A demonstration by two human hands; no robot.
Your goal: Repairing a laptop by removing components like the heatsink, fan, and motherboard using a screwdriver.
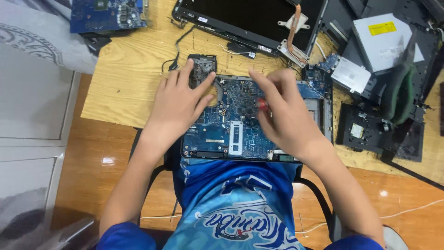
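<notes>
Two hands, left hand [178, 104] and right hand [284, 113], on one blue motherboard [231, 125].

Bare wood of the table [125, 78] lies open at nine to ten o'clock of the blue circuit board [231, 125], giving the left hand [178, 104] a free way out. At twelve o'clock a thin black cable [178, 51] crosses the wood, and behind it the black screen frame [249, 18] with a copper heat pipe [293, 32] blocks the far side. At three o'clock parts crowd together: a silver disc drive [384, 39] and black casing pieces [370, 132]. The right hand [286, 115] covers the board's right half.
</notes>
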